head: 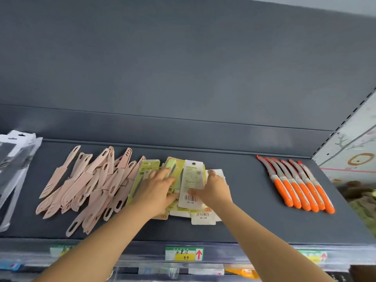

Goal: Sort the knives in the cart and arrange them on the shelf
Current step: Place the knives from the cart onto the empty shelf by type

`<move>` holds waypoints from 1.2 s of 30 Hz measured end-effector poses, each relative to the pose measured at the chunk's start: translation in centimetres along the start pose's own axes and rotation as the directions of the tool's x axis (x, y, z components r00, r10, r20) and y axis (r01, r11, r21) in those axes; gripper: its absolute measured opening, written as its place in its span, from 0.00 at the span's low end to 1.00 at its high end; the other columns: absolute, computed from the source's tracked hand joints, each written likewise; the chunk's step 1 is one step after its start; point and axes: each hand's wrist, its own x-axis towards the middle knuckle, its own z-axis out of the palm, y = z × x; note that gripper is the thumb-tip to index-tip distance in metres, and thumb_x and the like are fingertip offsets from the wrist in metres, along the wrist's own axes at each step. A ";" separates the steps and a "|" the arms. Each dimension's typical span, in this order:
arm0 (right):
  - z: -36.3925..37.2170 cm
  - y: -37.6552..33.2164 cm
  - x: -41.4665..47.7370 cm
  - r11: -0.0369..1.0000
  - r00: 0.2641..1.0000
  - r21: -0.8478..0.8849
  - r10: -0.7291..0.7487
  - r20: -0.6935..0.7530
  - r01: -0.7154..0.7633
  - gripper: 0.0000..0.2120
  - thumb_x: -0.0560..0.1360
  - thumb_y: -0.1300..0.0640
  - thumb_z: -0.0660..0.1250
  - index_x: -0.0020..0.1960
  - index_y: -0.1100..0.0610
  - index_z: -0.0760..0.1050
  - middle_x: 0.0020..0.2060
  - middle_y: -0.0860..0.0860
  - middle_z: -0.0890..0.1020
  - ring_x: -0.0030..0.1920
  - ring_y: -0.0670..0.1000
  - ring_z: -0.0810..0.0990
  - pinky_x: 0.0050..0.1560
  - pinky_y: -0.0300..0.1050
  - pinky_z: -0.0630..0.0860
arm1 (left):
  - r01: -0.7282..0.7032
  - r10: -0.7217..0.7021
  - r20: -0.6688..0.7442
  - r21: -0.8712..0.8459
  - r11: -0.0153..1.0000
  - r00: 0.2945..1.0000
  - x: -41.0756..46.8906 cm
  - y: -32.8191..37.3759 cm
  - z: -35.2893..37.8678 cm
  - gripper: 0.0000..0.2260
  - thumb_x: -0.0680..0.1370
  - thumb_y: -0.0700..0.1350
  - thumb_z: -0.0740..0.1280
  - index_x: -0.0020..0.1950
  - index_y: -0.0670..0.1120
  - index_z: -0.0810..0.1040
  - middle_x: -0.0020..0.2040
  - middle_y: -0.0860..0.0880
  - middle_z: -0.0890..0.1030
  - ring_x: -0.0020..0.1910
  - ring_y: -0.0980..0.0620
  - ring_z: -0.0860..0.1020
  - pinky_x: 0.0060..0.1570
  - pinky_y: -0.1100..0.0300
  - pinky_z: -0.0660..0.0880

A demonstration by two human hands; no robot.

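Inspected at mid-shelf [240,200]: a loose heap of green packs [146,169], overlapping and fanned, not squared. Flanked by pink knives [85,180] in a jumble to the left and by orange knives [299,186] in a tidy row well apart to the right (cart not in view).

Left hand [158,188] laid flat on the heap, fingers [160,173] straight and spread, pressing down, gripping nothing. Right hand [216,188] gripping one white pack [193,176] at the heap's right side: thumb across the printed face near the barcode, other fingers curled round the right long edge and hidden behind the card.

Key relation: long axis of the white pack running front to back, hang hole at the far end, barcode at the near end, roughly parallel with the packs below. Lying on top of the heap, just right of the left fingertips; touching or not, cannot tell. Held by the right hand alone, with the left hand placed as a stop on the opposite side.

Judged step: squaring this pack onto the heap, back side up, unlike the green fronts beside it. Likely requirement: a turn about the long axis, or a slide leftward against the left hand. Risk: lower packs creeping toward the front edge above the price tag [184,253].
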 end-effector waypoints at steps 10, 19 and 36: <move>0.4 -0.5 -0.4 0.995 0.999 -0.089 0.046 0.021 -0.044 0.34 0.63 0.34 0.72 0.58 0.55 0.68 0.53 0.51 0.75 0.48 0.52 0.77 0.38 0.44 0.73 | -0.021 0.022 -0.018 0.029 0.999 1.000 0.4 -0.4 0.1 0.30 0.73 0.60 0.65 0.73 0.55 0.63 0.72 0.53 0.59 0.70 0.49 0.58 0.67 0.51 0.64; -0.9 -0.3 -0.5 1.000 0.999 -0.015 0.018 0.047 -0.017 0.32 0.71 0.36 0.66 0.66 0.54 0.65 0.56 0.50 0.77 0.46 0.49 0.74 0.40 0.42 0.73 | 0.051 -0.049 -0.036 0.038 0.998 0.998 0.4 0.2 0.2 0.34 0.71 0.70 0.57 0.72 0.54 0.64 0.72 0.53 0.59 0.70 0.49 0.59 0.66 0.49 0.65; -5.9 5.2 1.4 0.997 0.922 -0.072 -0.011 -0.386 -0.018 0.06 0.76 0.60 0.58 0.44 0.59 0.73 0.47 0.55 0.73 0.42 0.57 0.74 0.35 0.44 0.68 | -0.245 0.243 0.028 0.069 0.967 0.970 1.4 4.1 0.4 0.29 0.77 0.63 0.55 0.75 0.52 0.59 0.75 0.55 0.57 0.74 0.54 0.52 0.73 0.52 0.48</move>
